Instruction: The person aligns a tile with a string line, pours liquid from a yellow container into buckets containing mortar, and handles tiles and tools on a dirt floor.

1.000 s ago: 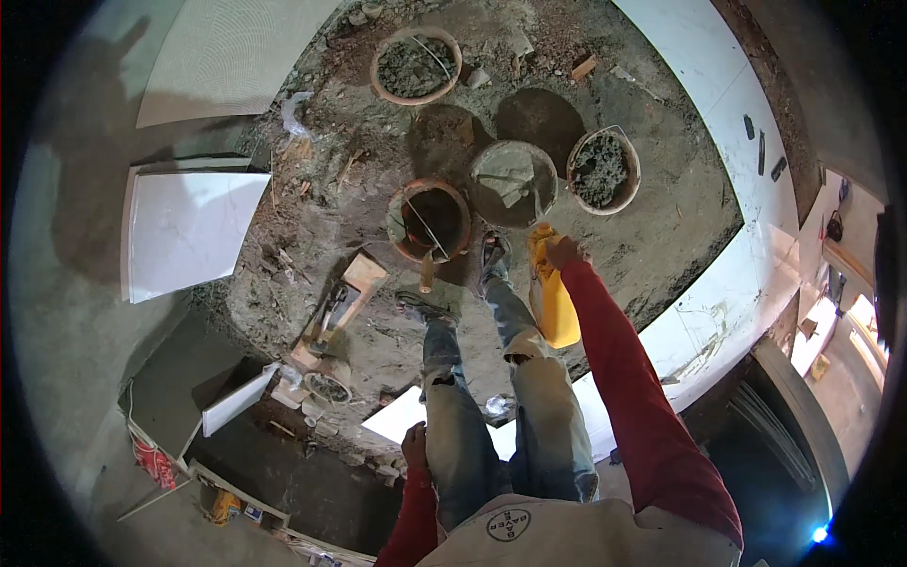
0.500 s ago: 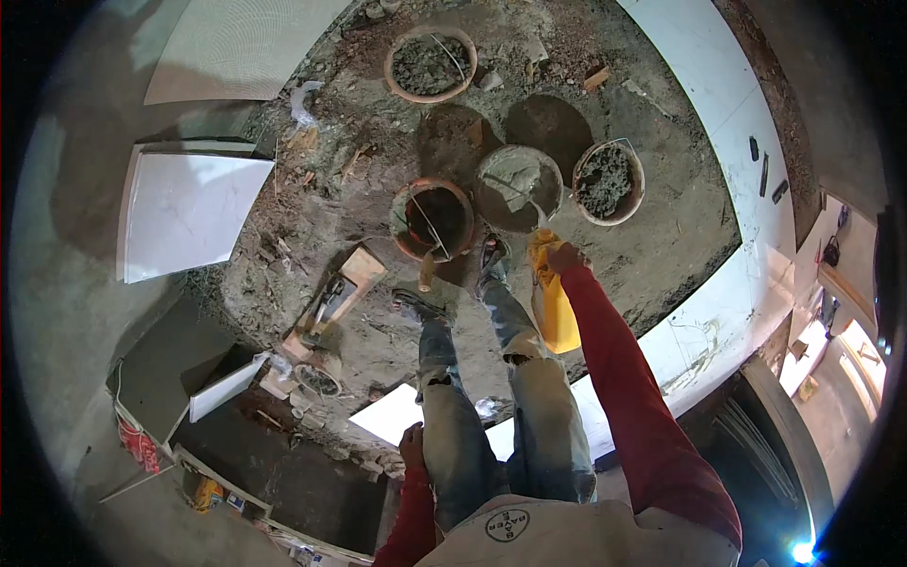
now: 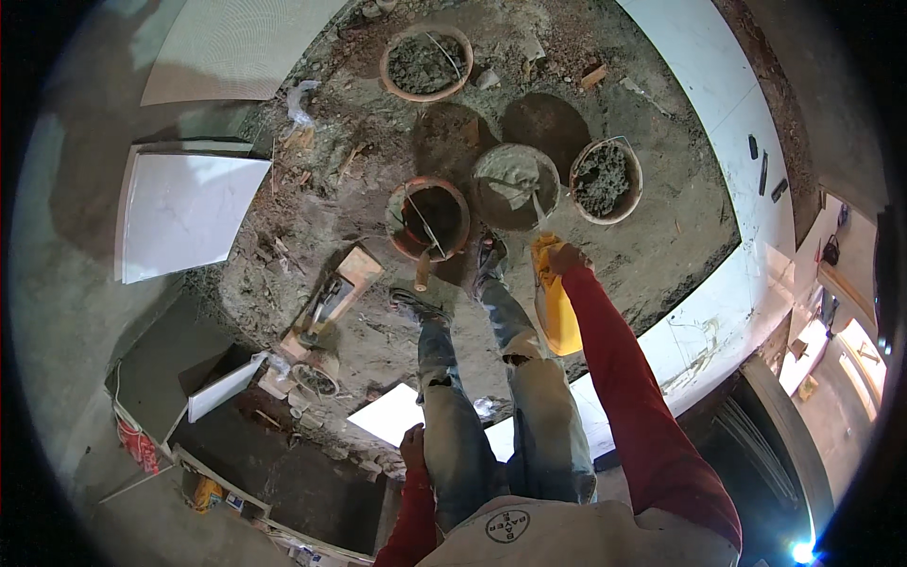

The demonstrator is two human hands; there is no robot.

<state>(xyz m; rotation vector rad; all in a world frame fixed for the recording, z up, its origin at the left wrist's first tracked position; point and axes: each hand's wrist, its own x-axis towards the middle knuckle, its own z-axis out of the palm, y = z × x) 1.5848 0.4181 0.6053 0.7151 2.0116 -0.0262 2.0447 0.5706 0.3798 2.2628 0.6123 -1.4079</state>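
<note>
My right hand (image 3: 569, 259) is closed on a yellow plastic container (image 3: 559, 312), tilted with its mouth toward a round basin (image 3: 484, 210). A thin pale stream (image 3: 539, 210) runs from the container's mouth into the basin, where a light grey heap (image 3: 515, 175) lies in grey liquid. Against my left leg rests my left hand (image 3: 413, 446); its fingers are too small and dark to make out. Just left of the basin stands a round bucket (image 3: 399, 248) with a wire handle and dark contents; a wooden-handled tool (image 3: 422, 272) leans on its near rim.
Right of the basin is a bucket of grey mortar (image 3: 603, 180), and another mortar bucket (image 3: 427, 64) stands farther back. A wooden board with tools (image 3: 333, 295) lies at left, near a stack of white tiles (image 3: 194, 208). White tiled floor (image 3: 727, 283) borders the rough ground at right.
The pale stream into the basin shows more plainly, and the light heap there looks larger. My right hand and the yellow container have barely moved; the whole view has shifted slightly.
</note>
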